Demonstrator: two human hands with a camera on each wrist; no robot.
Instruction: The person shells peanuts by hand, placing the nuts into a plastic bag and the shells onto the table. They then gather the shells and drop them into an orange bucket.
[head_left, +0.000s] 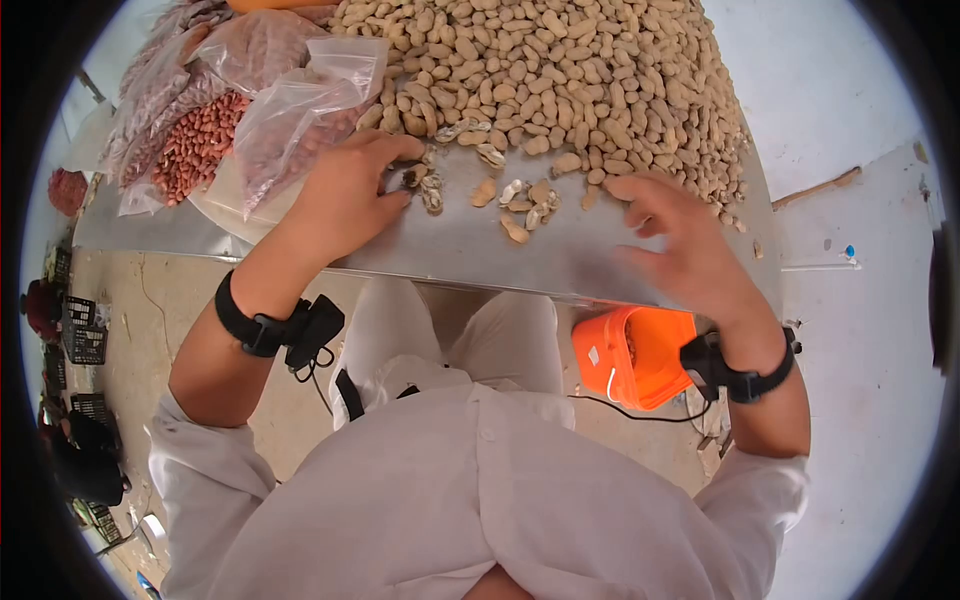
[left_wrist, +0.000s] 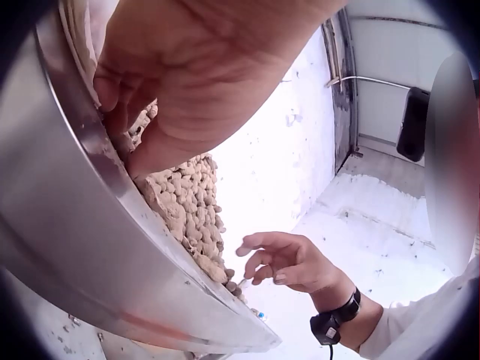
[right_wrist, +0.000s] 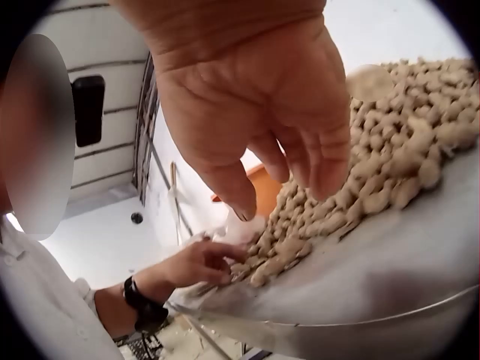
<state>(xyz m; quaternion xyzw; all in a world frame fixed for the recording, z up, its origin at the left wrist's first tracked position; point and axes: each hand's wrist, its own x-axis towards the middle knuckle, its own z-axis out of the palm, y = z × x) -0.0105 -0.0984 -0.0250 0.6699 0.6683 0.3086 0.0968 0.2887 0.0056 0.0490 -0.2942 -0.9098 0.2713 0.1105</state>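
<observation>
Pale button-front shirt (head_left: 400,520) cloth, worn by the person, fills the bottom of the head view. At the far left edge stand black slatted plastic crates (head_left: 85,343). Clear plastic bags (head_left: 320,90) of reddish peanut kernels (head_left: 195,145) lie at the upper left of the frame, on the silvery metal table (head_left: 450,255). Just right of them rests the left hand (head_left: 340,195), fingers loosely bent, thumb apart from forefinger, with broken tan peanut shells (head_left: 432,192) lying by the gap; no firm grip shows. A large heap of tan unshelled peanuts (head_left: 560,80) spreads from upper centre to upper right, with a few loose pods and pale split shells (head_left: 540,212) in front. Below the table edge, right of centre, sits an orange plastic bucket (head_left: 596,362). Farther right, the right hand (head_left: 682,235) hovers over the table, fingers loosely bent and spread, holding nothing.
</observation>
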